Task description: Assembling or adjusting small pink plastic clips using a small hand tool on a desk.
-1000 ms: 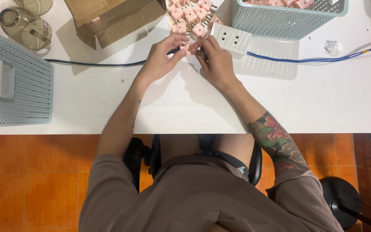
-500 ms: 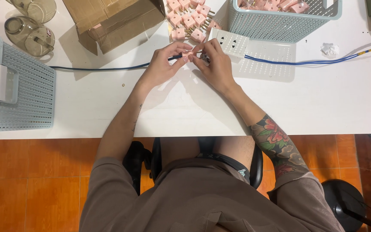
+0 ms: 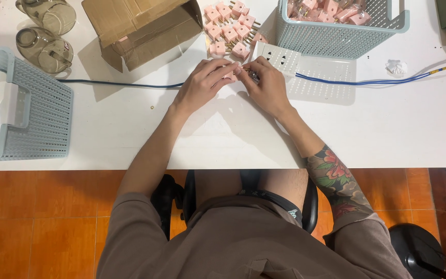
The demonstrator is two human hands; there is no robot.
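My left hand (image 3: 201, 82) and right hand (image 3: 268, 85) meet fingertip to fingertip, pinched together on one small pink plug (image 3: 232, 75) between them. It looks light, rigid plastic with slim metal prongs, best gripped by its blocky body. More pink plugs (image 3: 231, 28) lie just beyond my fingers, beside a white power strip (image 3: 277, 56).

Small pink part (image 3: 232, 74) mostly hidden by fingers (image 3: 218, 70); grip unclear
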